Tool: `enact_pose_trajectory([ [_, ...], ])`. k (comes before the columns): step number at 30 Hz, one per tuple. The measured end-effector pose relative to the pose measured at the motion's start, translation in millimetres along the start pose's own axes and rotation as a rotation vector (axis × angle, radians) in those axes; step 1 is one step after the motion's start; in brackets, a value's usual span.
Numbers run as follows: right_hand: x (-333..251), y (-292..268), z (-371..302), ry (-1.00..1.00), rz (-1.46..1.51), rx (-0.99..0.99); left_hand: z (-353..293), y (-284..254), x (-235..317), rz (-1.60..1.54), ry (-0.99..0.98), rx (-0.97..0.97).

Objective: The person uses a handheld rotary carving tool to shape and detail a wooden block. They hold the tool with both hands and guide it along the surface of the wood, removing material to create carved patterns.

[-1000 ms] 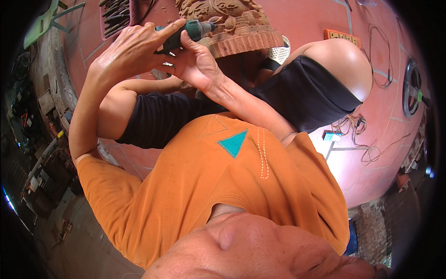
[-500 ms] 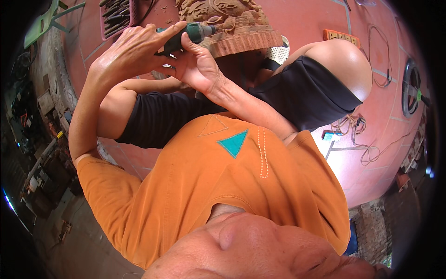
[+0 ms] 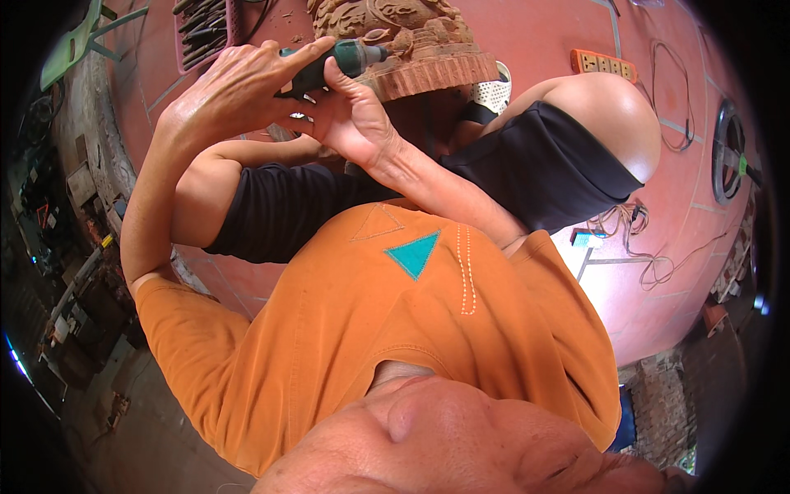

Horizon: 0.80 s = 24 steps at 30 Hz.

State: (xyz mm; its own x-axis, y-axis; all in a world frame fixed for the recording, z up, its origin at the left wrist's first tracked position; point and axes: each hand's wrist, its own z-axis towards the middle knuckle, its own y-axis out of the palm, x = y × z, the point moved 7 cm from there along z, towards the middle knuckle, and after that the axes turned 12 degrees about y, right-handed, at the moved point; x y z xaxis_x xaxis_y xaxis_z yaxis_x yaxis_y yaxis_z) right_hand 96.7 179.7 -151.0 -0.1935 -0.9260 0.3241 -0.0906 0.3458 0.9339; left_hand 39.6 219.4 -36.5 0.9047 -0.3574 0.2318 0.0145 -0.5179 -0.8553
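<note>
A dark green and black die grinder point(image 3: 341, 66) is gripped by both my hands, its nose pointing right at a carved brown wooden piece point(image 3: 428, 70). My left hand point(image 3: 239, 82) is wrapped round the rear of the grinder from the left, index finger stretched along its top. From below, my right hand point(image 3: 354, 119) supports the tool with the thumb pressed on its side and the palm turned up. The grinder's tip is at the carving's rounded relief, just above its thick rim; the bit itself is too small to make out. Some fingers are hidden behind the tool.
A pink basket point(image 3: 229, 20) of carving tools stands at the far left, near a green plastic chair point(image 3: 78, 45). On the right of the red tiled floor lie an orange power strip point(image 3: 605, 64), loose cables point(image 3: 629, 222) and a black wheel-like ring point(image 3: 728, 152). My bent knees flank the carving.
The die grinder has shifted very slightly to the right along the carving. Both hands keep the same hold on it.
</note>
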Motion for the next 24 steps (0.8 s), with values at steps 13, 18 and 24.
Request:
enact_pose_trajectory([
  [13, -7.0, -0.3, -0.7, -0.017, -0.044, -0.002, 8.0, 0.3, -3.4, 0.009, 0.0, -0.025],
  [18, -9.1, 3.0, -0.9, -0.024, -0.055, 0.0, 9.2, -1.1, -3.5, 0.008, 0.01, -0.012],
  [24, -10.6, 2.3, -0.2, -0.018, -0.044, -0.028, 10.6, 0.4, -6.7, 0.02, 0.021, -0.014],
])
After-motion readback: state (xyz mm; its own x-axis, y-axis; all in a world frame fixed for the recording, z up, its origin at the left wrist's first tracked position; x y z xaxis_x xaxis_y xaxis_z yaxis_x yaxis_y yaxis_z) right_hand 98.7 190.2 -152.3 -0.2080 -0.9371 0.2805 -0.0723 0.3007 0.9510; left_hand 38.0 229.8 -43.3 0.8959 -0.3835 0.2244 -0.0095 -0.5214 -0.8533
